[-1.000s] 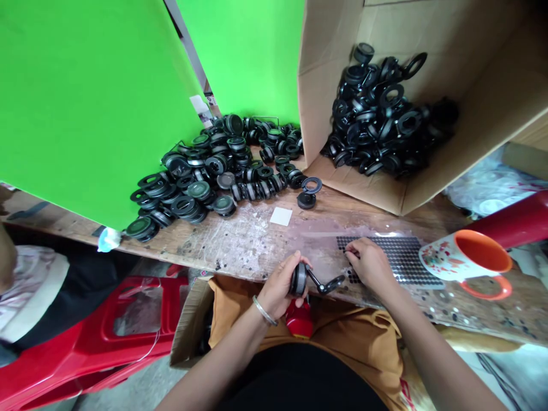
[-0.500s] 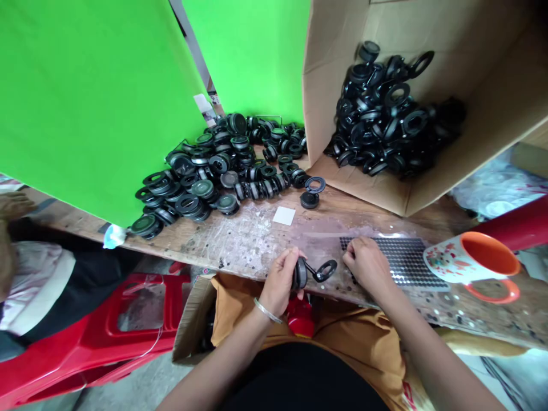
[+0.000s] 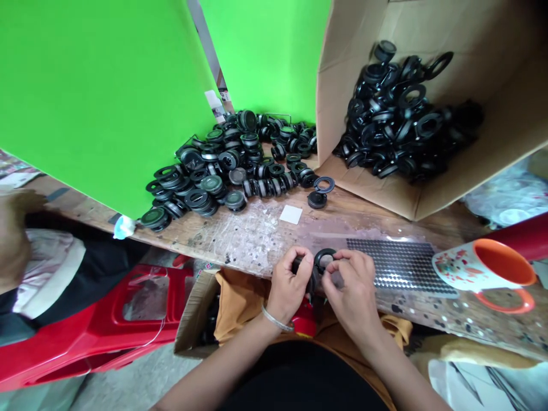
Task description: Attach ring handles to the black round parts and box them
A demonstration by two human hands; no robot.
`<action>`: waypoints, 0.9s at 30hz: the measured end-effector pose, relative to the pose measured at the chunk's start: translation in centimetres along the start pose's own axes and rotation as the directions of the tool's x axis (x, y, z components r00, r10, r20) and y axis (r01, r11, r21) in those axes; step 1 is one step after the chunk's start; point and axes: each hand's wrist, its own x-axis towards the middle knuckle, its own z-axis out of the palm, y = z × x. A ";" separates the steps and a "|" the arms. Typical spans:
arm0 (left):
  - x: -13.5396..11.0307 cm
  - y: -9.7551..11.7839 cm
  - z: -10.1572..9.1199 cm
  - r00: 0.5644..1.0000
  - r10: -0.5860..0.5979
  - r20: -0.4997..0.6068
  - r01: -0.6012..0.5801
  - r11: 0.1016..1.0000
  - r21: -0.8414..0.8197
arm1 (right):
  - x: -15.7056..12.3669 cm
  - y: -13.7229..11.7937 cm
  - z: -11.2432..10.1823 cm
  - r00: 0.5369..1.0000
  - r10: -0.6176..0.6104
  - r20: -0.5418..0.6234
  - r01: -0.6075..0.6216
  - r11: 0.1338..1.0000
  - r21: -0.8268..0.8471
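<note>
Black plastic hinged part with round body and flat ring [image 3: 318, 260] is held up at the worktop's front edge, between the two hands, ring side toward the right. Left hand [image 3: 291, 285], with a silver bangle [image 3: 277, 321] on the wrist, grasps the round body, thumb bent over it. Right hand [image 3: 353, 288] has its fingers curled at the ring; can't tell whether they pinch anything. Transparent sheet with rows of small black dots [image 3: 394, 265] lies flat near the front edge, just right of the hands. White flower-print mug with orange inside and handle [image 3: 456, 265] stands at the sheet's right end. Small white square [image 3: 291, 214] lies flat farther back on the wooden worktop [image 3: 252, 240]; one loose black disc with a ring [image 3: 317, 200] sits behind it to the right. Heap of black round parts [image 3: 212, 184] covers the back left, against two bright green panels [image 3: 107, 97]. Brown cardboard box [image 3: 372, 194], opening facing the person, stands at the back right, more black parts [image 3: 394, 120] piled inside. Left end: a co-worker's blurred arm [image 3: 15, 245], red plastic stool [image 3: 98, 328] below the front edge.
</note>
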 end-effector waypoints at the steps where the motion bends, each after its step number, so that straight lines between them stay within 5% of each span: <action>1: -0.1 0.0 0.0 1.000 -0.015 -0.004 0.015 1.000 -0.008 | 0.1 0.0 0.0 1.000 0.009 0.015 -0.009 1.000 -0.007; 18: 0.8 -0.2 0.5 0.944 -0.328 -0.008 0.293 0.853 -0.433 | -2.3 -0.3 -0.2 0.978 -0.165 0.129 0.158 0.985 0.064; 21: 1.0 0.1 0.7 0.928 -0.370 0.036 0.334 0.789 -0.516 | -1.4 1.2 -0.7 0.995 -0.015 0.101 -0.009 0.973 0.232; 23: 0.9 0.2 0.8 0.915 -0.394 0.087 0.373 0.746 -0.552 | -0.8 2.2 -1.0 0.976 0.122 0.180 -0.182 0.909 0.374; 27: 0.7 0.1 0.4 0.889 -0.418 0.186 0.453 0.746 -0.487 | -0.2 3.5 -1.8 0.838 0.203 0.506 -0.516 0.594 0.616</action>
